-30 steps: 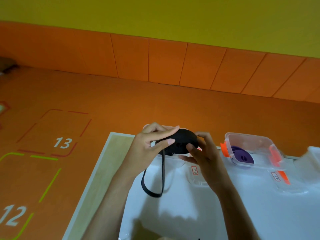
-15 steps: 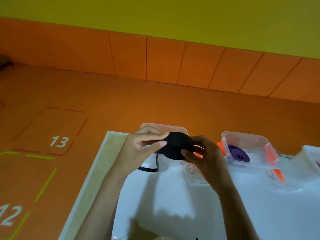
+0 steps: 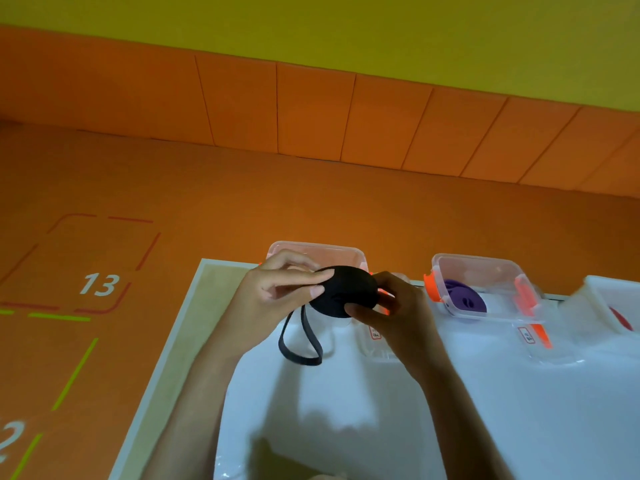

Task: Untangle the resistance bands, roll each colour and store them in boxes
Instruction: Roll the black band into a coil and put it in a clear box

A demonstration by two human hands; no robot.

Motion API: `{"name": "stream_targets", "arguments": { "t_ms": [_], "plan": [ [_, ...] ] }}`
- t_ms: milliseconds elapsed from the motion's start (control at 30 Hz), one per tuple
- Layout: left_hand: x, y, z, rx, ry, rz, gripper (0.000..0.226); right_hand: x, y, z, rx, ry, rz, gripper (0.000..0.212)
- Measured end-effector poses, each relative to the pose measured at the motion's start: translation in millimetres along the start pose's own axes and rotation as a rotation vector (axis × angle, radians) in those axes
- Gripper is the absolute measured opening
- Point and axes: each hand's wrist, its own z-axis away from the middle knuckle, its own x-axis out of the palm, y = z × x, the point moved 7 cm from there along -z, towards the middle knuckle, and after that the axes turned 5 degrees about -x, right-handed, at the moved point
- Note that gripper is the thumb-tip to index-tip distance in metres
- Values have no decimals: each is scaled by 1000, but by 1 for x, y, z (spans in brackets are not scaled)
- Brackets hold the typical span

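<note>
Black band (image 3: 346, 292), one roll, gripped by left hand (image 3: 277, 301) and right hand (image 3: 401, 320).

The band roll (image 3: 343, 292) is black; the stored band (image 3: 465, 301) is purple. The clear box (image 3: 491, 271) has orange clips (image 3: 430, 288). The table top (image 3: 381, 410) is white, its border (image 3: 188, 334) pale wood. The floor (image 3: 242, 209) is orange with a white numeral (image 3: 99, 284), red dashed outlines (image 3: 149, 251) and green lines (image 3: 75, 374).

I see the black resistance band (image 3: 343, 292) wound into a thick disc, its loose loop (image 3: 300, 346) hanging from its 7 o'clock. At its 3 o'clock, a rolled purple band (image 3: 465, 302) lies inside a clear box (image 3: 485, 268).
</note>
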Motion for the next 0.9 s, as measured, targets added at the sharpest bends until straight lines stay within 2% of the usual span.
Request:
{"name": "stream_targets", "arguments": {
  "t_ms": [167,267,367,433,567,633,700,800,900],
  "plan": [
    [0,0,-3,9,48,-19,35,8,-5,-2,-3,-42,49,41],
    [2,0,-3,-14,97,36,29,12,-7,1,31,-87,-190,28],
    [4,2,-2,29,112,60,20,11,-8,4,60,-64,-370,28],
    [4,4,-1,66,95,32,23,10,-8,3,52,-29,-412,28],
    [5,3,2,25,-12,-23,38,12,-5,0,36,-8,-485,27],
    [1,4,1,14,12,-29,37,12,-10,-2,-10,-40,-418,21],
    [-1,6,1,0,64,-27,37,10,-15,-5,-71,-70,-228,18],
    [-5,7,2,-25,156,44,36,6,-5,-7,-34,-101,-19,27],
    [-6,1,2,-36,209,52,25,6,4,-6,-1,-116,59,28]
  ]
}}
